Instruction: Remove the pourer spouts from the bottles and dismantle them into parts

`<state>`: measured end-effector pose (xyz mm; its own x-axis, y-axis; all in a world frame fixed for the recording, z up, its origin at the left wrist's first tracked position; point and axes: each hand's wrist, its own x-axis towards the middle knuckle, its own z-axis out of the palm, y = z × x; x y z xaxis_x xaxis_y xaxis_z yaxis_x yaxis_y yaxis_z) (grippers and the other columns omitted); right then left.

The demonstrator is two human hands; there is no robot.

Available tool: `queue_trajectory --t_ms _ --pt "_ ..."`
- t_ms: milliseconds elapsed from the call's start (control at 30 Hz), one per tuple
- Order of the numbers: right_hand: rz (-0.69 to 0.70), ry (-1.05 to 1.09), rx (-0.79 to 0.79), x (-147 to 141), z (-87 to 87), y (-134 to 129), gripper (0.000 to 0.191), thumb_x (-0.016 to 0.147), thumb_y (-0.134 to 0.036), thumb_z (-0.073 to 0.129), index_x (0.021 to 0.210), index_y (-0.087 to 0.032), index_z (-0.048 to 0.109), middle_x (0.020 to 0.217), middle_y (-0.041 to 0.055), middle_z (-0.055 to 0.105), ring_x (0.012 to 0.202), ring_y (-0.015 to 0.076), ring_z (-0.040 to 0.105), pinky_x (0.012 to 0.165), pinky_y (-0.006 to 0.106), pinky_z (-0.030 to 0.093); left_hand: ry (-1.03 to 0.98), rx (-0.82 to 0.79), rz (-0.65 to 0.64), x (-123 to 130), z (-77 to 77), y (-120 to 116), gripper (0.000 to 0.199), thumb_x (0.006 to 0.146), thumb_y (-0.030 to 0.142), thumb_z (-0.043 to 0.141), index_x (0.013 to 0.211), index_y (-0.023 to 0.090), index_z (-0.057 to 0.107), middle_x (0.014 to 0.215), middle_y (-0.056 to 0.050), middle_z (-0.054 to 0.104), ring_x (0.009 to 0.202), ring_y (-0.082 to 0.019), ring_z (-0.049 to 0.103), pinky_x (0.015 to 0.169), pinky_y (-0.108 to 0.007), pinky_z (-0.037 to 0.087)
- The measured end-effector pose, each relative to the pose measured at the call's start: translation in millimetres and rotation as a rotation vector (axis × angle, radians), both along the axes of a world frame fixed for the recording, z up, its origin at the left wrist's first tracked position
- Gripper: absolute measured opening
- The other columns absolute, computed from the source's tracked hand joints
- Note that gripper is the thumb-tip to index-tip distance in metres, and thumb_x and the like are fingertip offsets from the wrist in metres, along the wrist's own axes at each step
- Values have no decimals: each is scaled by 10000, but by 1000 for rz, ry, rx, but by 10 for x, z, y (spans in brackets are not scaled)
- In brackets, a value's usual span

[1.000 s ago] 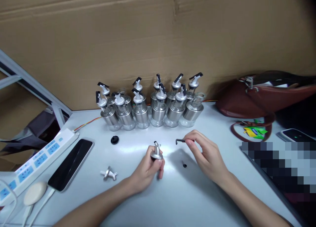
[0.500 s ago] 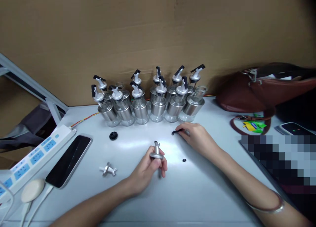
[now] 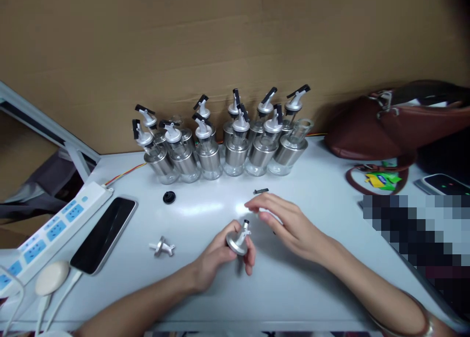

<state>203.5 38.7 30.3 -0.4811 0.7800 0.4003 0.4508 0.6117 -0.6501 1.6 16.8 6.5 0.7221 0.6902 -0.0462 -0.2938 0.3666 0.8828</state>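
On my feed, the left hand (image 3: 216, 258) is closed in a pinch round the rim of a silver pour spout (image 3: 238, 241), thumb in front, fingers curled behind. I see the spout clear of the white table (image 3: 205, 303), nozzle up and leaning right, small black tip on its end.

Right hand (image 3: 293, 227) half open, fingers loosely spread, holding nothing that I can make out. It hangs just right of the spout, apart from it. Black lever (image 3: 261, 191) lies flat on the table just beyond the right fingers. I get a tiny dark piece (image 3: 274, 233) at the right thumb, mostly hidden; can't tell if touching.

To the left, I have a second spout (image 3: 162, 247) on its side and a round black stopper (image 3: 169, 197) further back. Behind: glass bottles (image 3: 236, 156) with metal bands, two rows, most topped with spouts; front-right bottle (image 3: 290, 152) has a bare neck. Far left, phone (image 3: 104, 235) beside a power strip (image 3: 55, 234). Far right, brown bag (image 3: 400, 129) against cardboard (image 3: 183, 43).
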Motion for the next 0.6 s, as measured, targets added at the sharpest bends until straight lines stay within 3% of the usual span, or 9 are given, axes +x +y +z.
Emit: queue_trajectory --t_ms 133,600 --pt "108 51 -95 -78 -13 -82 261 1015 -288 306 1001 -188 546 875 59 608 777 143 576 703 257 473 -3 -41 -48 11 8 44 292 760 435 535 853 169 456 726 -29 564 620 -161 520 674 -314 389" --pt "149 50 -223 -125 23 -95 439 1021 -396 231 679 -195 420 656 -16 465 599 110 446 591 234 376 109 -15 -182 -17 -10 -10 293 805 377 584 975 157 493 836 -33 550 704 -151 529 737 -321 400"
